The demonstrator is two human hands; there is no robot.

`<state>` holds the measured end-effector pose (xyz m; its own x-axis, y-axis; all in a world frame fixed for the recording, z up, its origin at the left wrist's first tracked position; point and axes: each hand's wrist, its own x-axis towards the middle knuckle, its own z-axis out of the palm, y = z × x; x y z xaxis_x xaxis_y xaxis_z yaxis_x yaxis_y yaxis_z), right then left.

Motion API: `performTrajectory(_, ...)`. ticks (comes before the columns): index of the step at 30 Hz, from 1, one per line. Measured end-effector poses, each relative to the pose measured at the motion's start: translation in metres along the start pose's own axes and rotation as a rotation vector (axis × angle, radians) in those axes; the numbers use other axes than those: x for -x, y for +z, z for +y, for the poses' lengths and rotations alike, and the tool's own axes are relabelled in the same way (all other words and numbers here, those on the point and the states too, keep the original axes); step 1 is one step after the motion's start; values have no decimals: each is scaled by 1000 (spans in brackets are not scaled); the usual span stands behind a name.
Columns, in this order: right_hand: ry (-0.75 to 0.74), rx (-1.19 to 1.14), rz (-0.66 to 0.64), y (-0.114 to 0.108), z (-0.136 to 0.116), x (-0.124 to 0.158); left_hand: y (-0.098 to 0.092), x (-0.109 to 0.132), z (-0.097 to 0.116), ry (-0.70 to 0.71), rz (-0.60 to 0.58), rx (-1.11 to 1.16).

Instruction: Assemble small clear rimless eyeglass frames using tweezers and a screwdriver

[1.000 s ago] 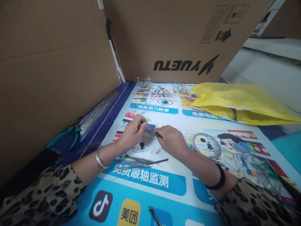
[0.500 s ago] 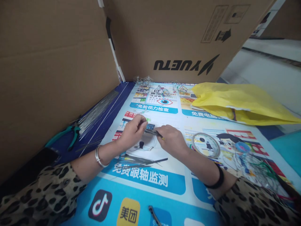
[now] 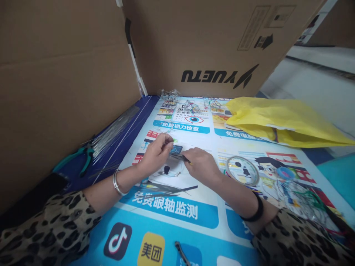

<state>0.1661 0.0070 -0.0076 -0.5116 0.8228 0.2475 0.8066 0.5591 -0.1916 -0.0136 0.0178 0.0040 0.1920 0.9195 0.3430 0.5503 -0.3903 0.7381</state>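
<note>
My right hand (image 3: 202,164) is closed round small pliers (image 3: 179,157) with dark metal jaws and a hint of yellow at the handle. Their jaws point left, to the fingertips of my left hand (image 3: 158,153). The left thumb and fingers are pinched together; whatever is between them is too small or hidden to make out. Below the hands lies a beaded strand (image 3: 174,174) with a black piece (image 3: 166,170) beside it. Several thin dark strips (image 3: 172,190) lie nearer to me on the printed sheet.
Teal-handled pliers (image 3: 88,159) and a bundle of thin wires (image 3: 113,131) lie at the left by the cardboard wall (image 3: 69,74). To the right are a tape roll (image 3: 258,173), tangled threads (image 3: 307,201) and a yellow bag (image 3: 277,114). A dark tool (image 3: 181,253) lies at the front.
The pliers in my right hand have tilted and shifted slightly down at the jaws. My left fingers have moved a little. The things lying on the sheet look unchanged.
</note>
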Motion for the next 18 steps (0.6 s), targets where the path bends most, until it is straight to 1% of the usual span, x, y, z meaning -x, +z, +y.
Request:
performTrajectory(8, -32, -17, 6, 0, 0, 1, 1, -2, -4, -94, -14, 208)
performTrajectory(18, -81, 1, -13, -1, -1, 1, 1, -1, 0, -164, -89, 307)
